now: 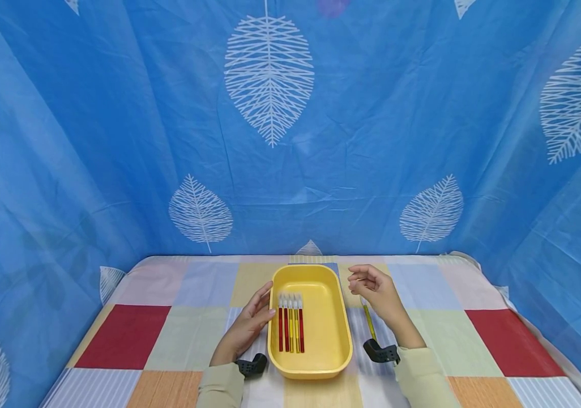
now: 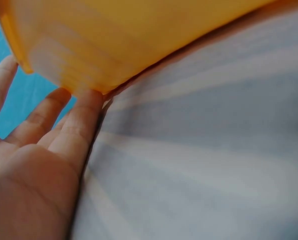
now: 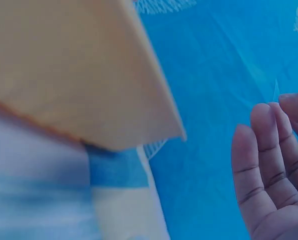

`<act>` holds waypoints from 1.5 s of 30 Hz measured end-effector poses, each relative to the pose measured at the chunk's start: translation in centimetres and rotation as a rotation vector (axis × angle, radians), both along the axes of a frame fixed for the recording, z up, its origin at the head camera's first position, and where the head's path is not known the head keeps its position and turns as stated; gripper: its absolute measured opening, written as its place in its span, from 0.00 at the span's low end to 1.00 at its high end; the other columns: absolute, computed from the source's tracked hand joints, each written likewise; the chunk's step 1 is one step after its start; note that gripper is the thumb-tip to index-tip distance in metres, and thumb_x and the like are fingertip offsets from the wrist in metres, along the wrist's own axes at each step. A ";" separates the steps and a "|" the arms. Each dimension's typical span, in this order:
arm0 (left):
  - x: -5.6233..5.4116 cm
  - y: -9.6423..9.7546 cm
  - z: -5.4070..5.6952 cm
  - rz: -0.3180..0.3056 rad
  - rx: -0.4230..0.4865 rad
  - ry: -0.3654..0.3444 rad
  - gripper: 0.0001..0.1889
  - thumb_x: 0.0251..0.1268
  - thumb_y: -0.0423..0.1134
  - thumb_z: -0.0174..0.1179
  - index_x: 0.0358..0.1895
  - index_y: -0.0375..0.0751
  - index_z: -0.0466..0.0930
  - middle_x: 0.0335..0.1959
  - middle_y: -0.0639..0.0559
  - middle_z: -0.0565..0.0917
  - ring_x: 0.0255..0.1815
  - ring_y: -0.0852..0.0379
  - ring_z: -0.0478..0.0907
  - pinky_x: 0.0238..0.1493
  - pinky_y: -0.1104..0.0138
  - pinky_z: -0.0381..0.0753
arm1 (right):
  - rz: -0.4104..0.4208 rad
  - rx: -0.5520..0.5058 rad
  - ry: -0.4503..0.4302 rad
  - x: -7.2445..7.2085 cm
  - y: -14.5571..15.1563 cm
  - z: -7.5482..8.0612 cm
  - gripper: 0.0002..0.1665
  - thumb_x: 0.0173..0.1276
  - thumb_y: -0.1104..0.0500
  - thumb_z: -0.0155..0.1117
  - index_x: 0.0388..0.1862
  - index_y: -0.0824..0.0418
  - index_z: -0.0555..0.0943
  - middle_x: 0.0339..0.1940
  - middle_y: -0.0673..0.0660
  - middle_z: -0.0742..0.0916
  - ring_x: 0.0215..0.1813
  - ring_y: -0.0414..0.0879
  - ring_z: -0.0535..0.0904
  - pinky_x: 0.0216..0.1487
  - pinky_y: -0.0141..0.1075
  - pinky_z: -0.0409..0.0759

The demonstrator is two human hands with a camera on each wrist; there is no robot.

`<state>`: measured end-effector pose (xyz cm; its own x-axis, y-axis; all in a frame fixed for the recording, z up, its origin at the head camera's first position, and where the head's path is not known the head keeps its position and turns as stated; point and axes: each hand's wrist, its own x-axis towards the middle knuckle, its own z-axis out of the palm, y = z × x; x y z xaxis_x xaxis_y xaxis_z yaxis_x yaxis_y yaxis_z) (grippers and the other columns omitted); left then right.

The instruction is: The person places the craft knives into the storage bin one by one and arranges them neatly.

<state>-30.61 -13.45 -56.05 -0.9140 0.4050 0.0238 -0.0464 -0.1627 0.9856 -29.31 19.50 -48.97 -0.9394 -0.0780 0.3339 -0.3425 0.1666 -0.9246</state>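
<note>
A yellow tray (image 1: 323, 334) with rounded corners stands in front of me, several slim paintbrushes (image 1: 290, 331) with red or yellow handles and pale tips side by side in its left half. My left hand (image 1: 251, 320) holds the tray's left side, thumb over the rim and fingers along the outer wall. In the left wrist view, fingertips (image 2: 91, 102) touch the wall low down. To the right of the tray, my right hand (image 1: 374, 289) hovers with loosely bent fingers. Just below it lies another yellow-handled paintbrush (image 1: 368, 322), its lower end partly behind the wrist camera.
A patchwork-patterned cloth (image 1: 188, 337) covers the table. Behind it and on both sides hangs a blue curtain (image 1: 351, 187) with white leaf prints. Black wrist cameras (image 1: 252, 365) sit at both wrists, the left one close to the tray.
</note>
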 end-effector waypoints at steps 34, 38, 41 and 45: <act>0.2 0.1 0.2 0.004 -0.009 -0.003 0.43 0.80 0.30 0.59 0.89 0.38 0.46 0.87 0.28 0.50 0.86 0.30 0.53 0.83 0.43 0.56 | -0.099 0.194 -0.215 -1.9 4.3 -4.8 0.19 0.76 0.73 0.61 0.62 0.80 0.77 0.46 0.66 0.85 0.41 0.41 0.82 0.41 0.32 0.86; 0.2 0.1 0.1 0.004 -0.008 -0.004 0.42 0.80 0.30 0.59 0.89 0.39 0.46 0.87 0.28 0.50 0.86 0.30 0.53 0.83 0.43 0.55 | -0.059 0.205 -0.233 -2.2 4.8 -4.8 0.20 0.76 0.73 0.61 0.64 0.81 0.76 0.46 0.66 0.86 0.40 0.44 0.83 0.41 0.33 0.87; 0.2 0.0 0.1 0.006 -0.009 -0.001 0.42 0.80 0.29 0.58 0.89 0.38 0.46 0.87 0.28 0.50 0.87 0.30 0.53 0.84 0.43 0.55 | -0.022 0.225 -0.254 -2.3 5.0 -4.7 0.23 0.76 0.73 0.61 0.66 0.82 0.74 0.45 0.66 0.86 0.41 0.45 0.84 0.42 0.35 0.87; 0.2 0.0 0.0 0.007 -0.014 0.001 0.42 0.80 0.29 0.56 0.89 0.38 0.46 0.87 0.28 0.50 0.87 0.30 0.53 0.84 0.42 0.55 | 0.006 0.272 -0.298 -2.5 5.1 -4.4 0.26 0.74 0.72 0.64 0.68 0.81 0.73 0.43 0.64 0.86 0.42 0.47 0.83 0.43 0.36 0.86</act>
<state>-30.43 -13.43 -56.00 -0.9166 0.3993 0.0194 -0.0440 -0.1490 0.9879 -31.86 24.62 -53.36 -0.9912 -0.1319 0.0133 -0.0678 0.4178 -0.9060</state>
